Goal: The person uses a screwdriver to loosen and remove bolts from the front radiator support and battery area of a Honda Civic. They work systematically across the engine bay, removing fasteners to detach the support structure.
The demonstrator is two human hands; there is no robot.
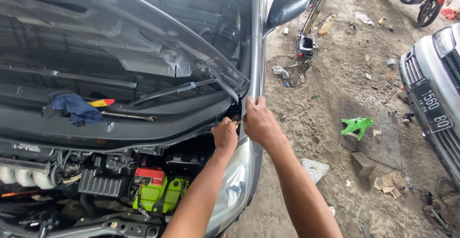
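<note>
While the hood (143, 22) stands open, both hands work at the fender (253, 75) top: the right hand (260, 122) curls over its edge, the left hand (225, 135) pinches something hidden; fender not yet off.

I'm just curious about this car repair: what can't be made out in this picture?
Head view:
- Left hand: fingertips and any small part held, hidden in the dark gap under the grey fender edge.
- Right hand: palm side hidden by its own back.
- Green-cased battery: partly behind the forearm.
</note>
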